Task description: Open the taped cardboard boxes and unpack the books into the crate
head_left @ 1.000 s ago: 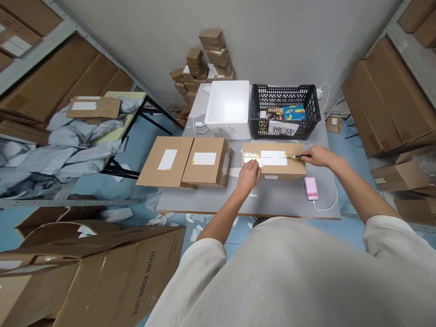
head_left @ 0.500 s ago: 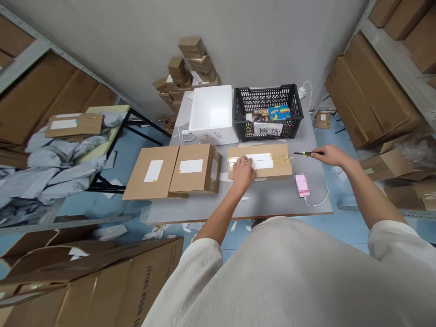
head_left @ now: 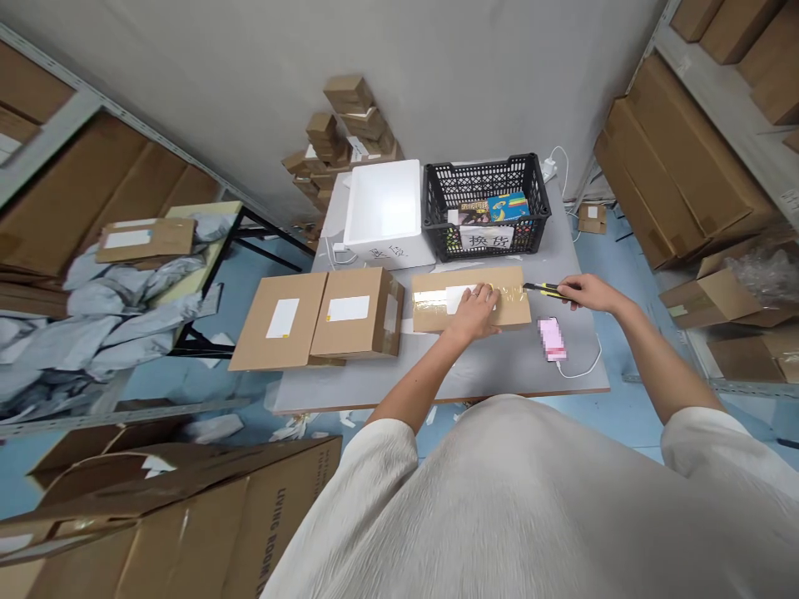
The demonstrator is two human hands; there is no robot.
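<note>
A long taped cardboard box (head_left: 430, 314) with a white label lies on the grey table (head_left: 374, 387). My left hand (head_left: 478, 312) rests flat on its top, fingers stretched over the label and hiding part of it. At the box's right end, my right hand (head_left: 583, 293) is closed around a yellow and black utility knife (head_left: 546, 289). The knife's tip is at the right end of the box; whether it touches the tape I cannot tell. Below the knife a pink-screened phone (head_left: 552, 339) lies with a white cable plugged in.
Two labelled cardboard boxes (head_left: 346, 314) stand on the left of the table. Behind are a white foam box (head_left: 390, 249) and a black crate (head_left: 487, 240) holding small packages. Grey parcels (head_left: 118, 291) fill the side table at left. A large carton (head_left: 230, 516) stands on the floor.
The knife came off the box to the right, then moved back to its right end. My left hand slid right along the top, from the left end onto the label.
</note>
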